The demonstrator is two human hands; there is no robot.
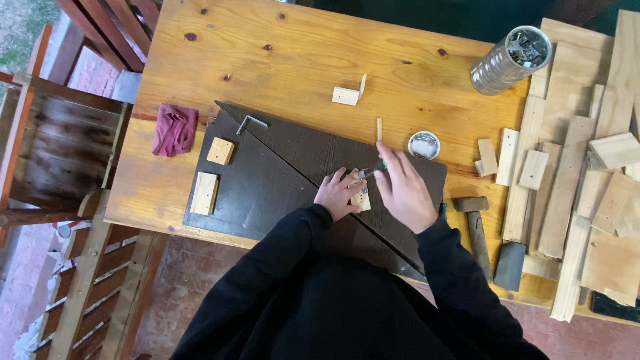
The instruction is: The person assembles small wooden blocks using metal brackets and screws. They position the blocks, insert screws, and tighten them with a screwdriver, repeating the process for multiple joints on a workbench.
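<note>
Head view, left hand [338,195] pressing small wood block [362,201], right hand [403,189] gripping tool

The desk [300,47] is knotty, varnished pine with a soft sheen. A dark matt board [267,180] carries pale raw wood blocks [220,151]. The can [510,60] is ribbed shiny metal; the rag [175,129] is crumpled maroon cloth.

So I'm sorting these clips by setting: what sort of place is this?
Probably an outdoor woodworking spot: a wooden table holds offcut strips, a hammer and a tin of nails, with brick paving and grass alongside.
</note>
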